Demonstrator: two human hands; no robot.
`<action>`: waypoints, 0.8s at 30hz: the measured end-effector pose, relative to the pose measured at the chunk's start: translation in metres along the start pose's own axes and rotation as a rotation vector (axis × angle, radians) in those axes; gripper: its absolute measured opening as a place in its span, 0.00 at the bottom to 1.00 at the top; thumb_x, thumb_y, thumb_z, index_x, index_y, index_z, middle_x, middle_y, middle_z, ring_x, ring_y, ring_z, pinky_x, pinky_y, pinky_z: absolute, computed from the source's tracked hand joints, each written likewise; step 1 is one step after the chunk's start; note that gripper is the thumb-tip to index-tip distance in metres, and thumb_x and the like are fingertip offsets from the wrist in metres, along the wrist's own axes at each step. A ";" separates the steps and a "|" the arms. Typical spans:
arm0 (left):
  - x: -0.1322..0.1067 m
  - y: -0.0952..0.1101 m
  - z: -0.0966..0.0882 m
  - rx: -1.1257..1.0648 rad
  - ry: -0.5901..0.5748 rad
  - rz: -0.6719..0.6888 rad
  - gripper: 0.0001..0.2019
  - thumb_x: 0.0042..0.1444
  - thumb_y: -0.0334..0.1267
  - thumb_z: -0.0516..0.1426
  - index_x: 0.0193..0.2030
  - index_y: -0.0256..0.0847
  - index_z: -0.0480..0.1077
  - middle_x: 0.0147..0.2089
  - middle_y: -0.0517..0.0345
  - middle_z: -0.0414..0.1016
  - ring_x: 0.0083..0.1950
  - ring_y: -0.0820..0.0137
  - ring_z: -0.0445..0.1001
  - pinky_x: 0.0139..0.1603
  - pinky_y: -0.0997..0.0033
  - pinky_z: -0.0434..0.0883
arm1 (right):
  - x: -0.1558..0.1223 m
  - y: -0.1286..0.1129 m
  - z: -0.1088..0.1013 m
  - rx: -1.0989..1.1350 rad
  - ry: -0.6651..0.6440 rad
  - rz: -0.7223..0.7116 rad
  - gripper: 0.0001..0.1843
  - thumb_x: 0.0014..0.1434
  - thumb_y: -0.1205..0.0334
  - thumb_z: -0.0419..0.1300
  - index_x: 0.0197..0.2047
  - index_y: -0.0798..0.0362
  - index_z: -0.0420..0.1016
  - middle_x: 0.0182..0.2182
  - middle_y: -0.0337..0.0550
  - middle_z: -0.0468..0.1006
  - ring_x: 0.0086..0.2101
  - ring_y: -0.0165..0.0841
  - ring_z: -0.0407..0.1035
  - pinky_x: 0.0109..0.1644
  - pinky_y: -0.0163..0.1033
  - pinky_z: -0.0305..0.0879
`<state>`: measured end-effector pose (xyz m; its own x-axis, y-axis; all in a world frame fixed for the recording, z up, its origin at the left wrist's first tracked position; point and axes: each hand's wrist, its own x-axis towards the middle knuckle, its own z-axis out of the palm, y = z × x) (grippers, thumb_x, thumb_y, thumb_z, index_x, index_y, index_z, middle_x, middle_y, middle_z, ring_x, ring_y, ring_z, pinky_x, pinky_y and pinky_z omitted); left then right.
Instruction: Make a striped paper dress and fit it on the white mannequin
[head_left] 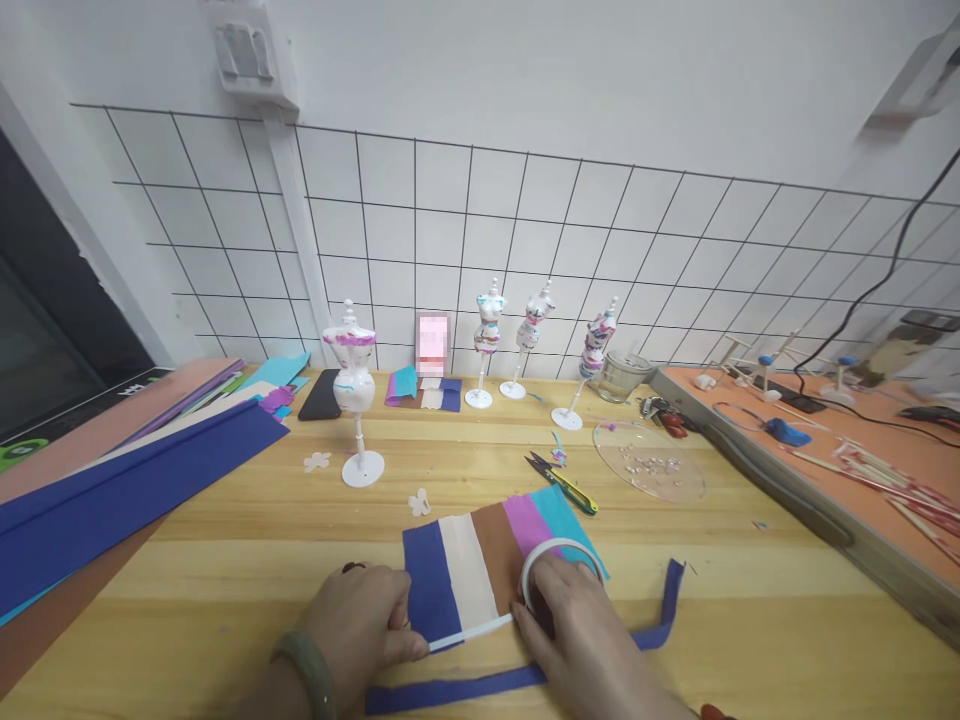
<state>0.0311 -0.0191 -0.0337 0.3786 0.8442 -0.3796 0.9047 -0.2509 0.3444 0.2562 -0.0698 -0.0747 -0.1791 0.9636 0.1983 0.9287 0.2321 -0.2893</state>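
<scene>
A striped sheet of crepe paper (491, 560) in blue, cream, brown, purple and turquoise lies before me. My left hand (367, 615), with a bangle on its wrist, pinches the end of a narrow white tape strip (480, 630) at the sheet's near left corner. From there the strip runs along the near edge to a roll of tape (556, 546). My right hand (574, 625) grips that roll, fingers inside its ring, over the sheet's right part. A blue paper strip (457, 690) passes beneath my right hand and bends up at its right end (671, 595).
Several painted mannequin stands (363, 470) stand at the back. Thread snips (562, 484) and white paper cutouts (420, 502) lie beyond the sheet. To the right are a clear plate of beads (652, 462), a glass jar (624, 376) and an orange tray (885, 440). Colored paper (150, 480) lies left.
</scene>
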 end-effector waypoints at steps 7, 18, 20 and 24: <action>0.001 -0.002 0.000 -0.006 -0.001 0.016 0.07 0.43 0.42 0.58 0.26 0.42 0.69 0.32 0.57 0.77 0.37 0.61 0.71 0.33 0.69 0.60 | 0.000 0.003 -0.004 0.035 -0.010 0.057 0.07 0.53 0.70 0.53 0.27 0.51 0.59 0.28 0.41 0.70 0.29 0.36 0.65 0.33 0.39 0.58; -0.002 0.002 -0.002 0.041 0.002 0.011 0.05 0.46 0.40 0.57 0.26 0.41 0.69 0.31 0.56 0.76 0.37 0.61 0.70 0.34 0.67 0.61 | 0.000 0.008 0.003 0.025 -0.015 -0.038 0.07 0.54 0.73 0.50 0.27 0.52 0.59 0.26 0.42 0.71 0.28 0.34 0.66 0.30 0.37 0.56; -0.004 0.006 0.000 0.068 0.028 0.058 0.05 0.47 0.39 0.57 0.29 0.41 0.69 0.33 0.56 0.75 0.38 0.61 0.69 0.36 0.66 0.62 | 0.000 0.009 0.004 0.025 0.002 -0.046 0.07 0.53 0.73 0.50 0.28 0.52 0.61 0.26 0.42 0.71 0.28 0.35 0.66 0.30 0.37 0.56; -0.001 0.019 0.016 0.166 0.166 0.374 0.06 0.54 0.40 0.56 0.37 0.43 0.70 0.41 0.56 0.72 0.45 0.61 0.66 0.45 0.61 0.62 | 0.000 0.010 0.008 0.001 0.020 -0.064 0.08 0.52 0.75 0.51 0.28 0.53 0.63 0.26 0.43 0.72 0.29 0.36 0.67 0.31 0.38 0.55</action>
<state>0.0507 -0.0322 -0.0401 0.6615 0.7422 -0.1078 0.7359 -0.6147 0.2838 0.2633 -0.0666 -0.0849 -0.2315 0.9439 0.2355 0.9152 0.2933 -0.2762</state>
